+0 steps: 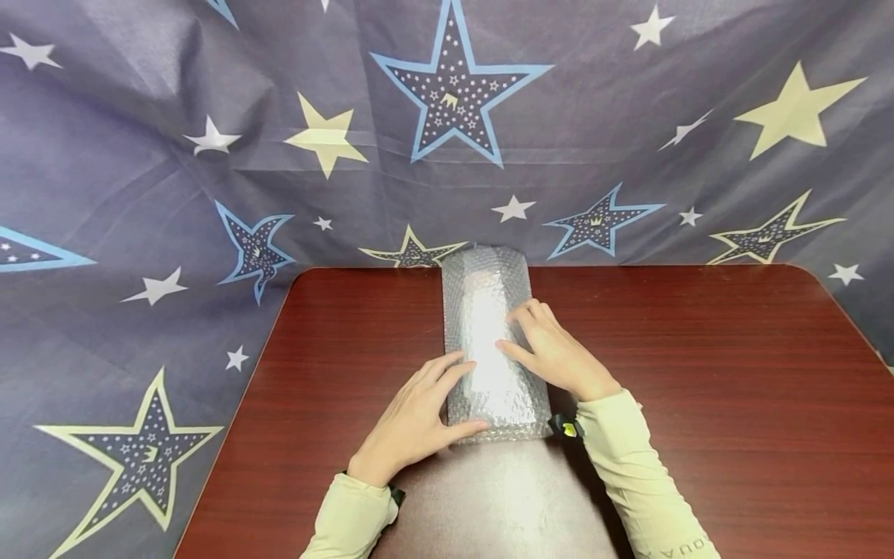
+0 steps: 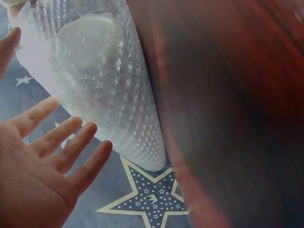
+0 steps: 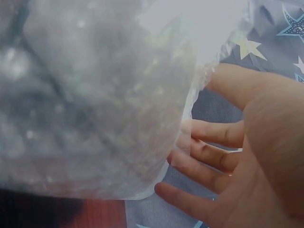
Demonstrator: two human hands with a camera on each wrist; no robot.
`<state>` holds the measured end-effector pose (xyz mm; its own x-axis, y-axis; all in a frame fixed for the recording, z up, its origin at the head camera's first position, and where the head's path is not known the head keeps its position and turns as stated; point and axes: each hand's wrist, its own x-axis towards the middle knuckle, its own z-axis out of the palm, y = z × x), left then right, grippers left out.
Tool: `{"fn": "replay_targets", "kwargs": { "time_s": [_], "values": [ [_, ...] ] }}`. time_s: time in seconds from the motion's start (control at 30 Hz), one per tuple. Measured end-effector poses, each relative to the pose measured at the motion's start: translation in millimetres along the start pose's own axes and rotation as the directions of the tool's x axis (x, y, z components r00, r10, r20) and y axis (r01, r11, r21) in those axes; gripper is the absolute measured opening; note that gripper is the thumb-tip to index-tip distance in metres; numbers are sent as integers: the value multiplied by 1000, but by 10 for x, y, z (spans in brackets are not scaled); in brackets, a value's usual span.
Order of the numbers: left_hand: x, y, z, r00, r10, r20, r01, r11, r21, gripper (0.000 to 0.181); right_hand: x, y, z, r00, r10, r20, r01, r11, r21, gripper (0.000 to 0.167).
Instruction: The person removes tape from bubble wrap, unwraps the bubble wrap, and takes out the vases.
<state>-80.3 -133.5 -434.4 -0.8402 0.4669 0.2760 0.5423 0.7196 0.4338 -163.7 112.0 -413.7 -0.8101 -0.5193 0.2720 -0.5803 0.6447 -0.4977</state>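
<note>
A long package in clear bubble wrap (image 1: 489, 388) lies lengthwise on the table, its far end reaching the back edge. Something whitish is inside; a rounded white rim shows through the bubble wrap (image 2: 121, 80) in the left wrist view, but its kind is hidden. On the near left side, my left hand (image 1: 412, 419) has its fingers spread, thumb on the near end of the wrap. My right hand (image 1: 559, 353) is at the right side, thumb and fingertips touching the wrap. In the right wrist view, the right hand's fingers (image 3: 209, 175) are only slightly bent along the edge.
The dark red wooden table (image 1: 698, 373) extends to both sides of the package. A grey-blue cloth with stars (image 1: 454, 194) hangs behind the table and along its left side. Dark wrist straps (image 1: 564, 425) show beside the pale sleeves (image 1: 628, 458).
</note>
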Motion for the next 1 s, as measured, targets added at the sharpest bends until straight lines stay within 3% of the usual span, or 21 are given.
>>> {"fn": "replay_targets", "kwargs": {
  "time_s": [0.53, 1.0],
  "values": [
    [-4, 16, -31, 1000, -6, 5, 6, 1000, 9, 79, 42, -25, 1, 998, -61, -32, 62, 998, 2, 35],
    [75, 52, -80, 999, -45, 1, 45, 998, 40, 70, 43, -59, -37, 1000, -8, -7, 8, 1000, 30, 45]
  ]
}}
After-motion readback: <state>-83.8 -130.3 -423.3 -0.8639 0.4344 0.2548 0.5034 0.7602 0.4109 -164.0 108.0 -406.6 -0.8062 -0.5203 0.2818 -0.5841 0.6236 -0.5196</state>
